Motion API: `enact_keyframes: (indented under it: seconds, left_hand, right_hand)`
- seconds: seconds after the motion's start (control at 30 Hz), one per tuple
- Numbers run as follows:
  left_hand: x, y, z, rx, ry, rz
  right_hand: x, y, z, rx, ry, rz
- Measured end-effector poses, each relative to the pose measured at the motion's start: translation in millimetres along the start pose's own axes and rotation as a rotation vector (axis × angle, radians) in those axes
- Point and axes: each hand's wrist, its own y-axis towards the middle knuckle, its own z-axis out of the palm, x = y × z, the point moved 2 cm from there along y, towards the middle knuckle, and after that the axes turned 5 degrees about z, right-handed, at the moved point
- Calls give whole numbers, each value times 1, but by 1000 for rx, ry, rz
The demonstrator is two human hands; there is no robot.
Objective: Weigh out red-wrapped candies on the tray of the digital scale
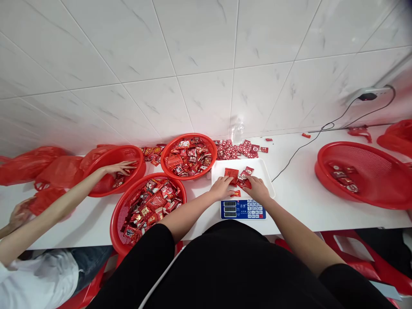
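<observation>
- Packets [240, 175], small and red, lay bunched on the white pan of a weighing scale [243, 189], seemingly so the readout below could register them
- The left hand [221, 187] rested at the pile's left edge, fingers curled over a packet, apparently pinching it
- The right hand [256, 188] pressed on the pile's right side, fingers bent around a packet; how firm the grip was could not be told
- A basket of mixed packets [147, 209] sat just left of the scale, within easy reach; a second full basket [189, 155] stood behind it
- A co-worker's hand [119, 167] reached into a third basket [116, 169] further left
- A nearly empty basket [362, 174] waited well apart on the right
</observation>
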Motion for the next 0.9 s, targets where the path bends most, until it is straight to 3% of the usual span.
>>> enact_keyframes:
  seconds: [0.17, 0.77, 0.9]
  left_hand:
    - [-3, -2, 0, 27, 28, 66]
    - [-1, 5, 0, 4, 34, 50]
    - [15, 4, -19, -131, -11, 58]
  right_hand:
    - [-2, 2, -3, 35, 16, -83]
    - [3, -1, -11, 19, 116, -95]
    - [-8, -5, -11, -67, 225, -85]
